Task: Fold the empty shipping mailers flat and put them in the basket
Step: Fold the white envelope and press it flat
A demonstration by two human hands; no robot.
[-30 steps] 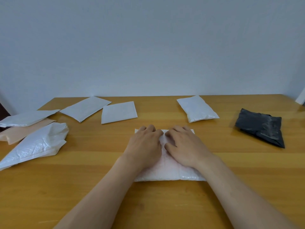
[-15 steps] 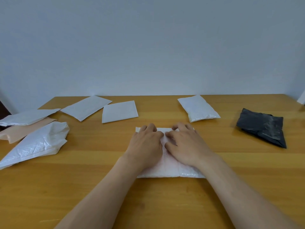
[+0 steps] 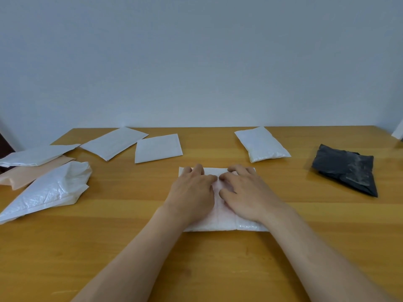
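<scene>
A folded white mailer (image 3: 218,221) lies flat on the wooden table (image 3: 130,236), and both hands lie on top of it. The left hand (image 3: 192,192) covers its left half and the right hand (image 3: 248,192) its right half, palms down and pressing. The left fingers (image 3: 198,170) lie nearly straight and close together, with their tips at the mailer's far edge. The right fingers (image 3: 239,172) are slightly bent and also reach that far edge. The index fingertips of the two hands almost meet over the mailer's middle. Neither hand grips anything. The mailer's near edge and its far corners show beyond the hands.

Beyond this mailer and to its right sits a puffy white mailer (image 3: 261,144); farther right is a crumpled black mailer (image 3: 344,168). Beyond it to the left lie a square white mailer (image 3: 158,148) and a long white mailer (image 3: 113,142). Well to its left are a rumpled white mailer (image 3: 48,192) and a peach mailer (image 3: 26,175).
</scene>
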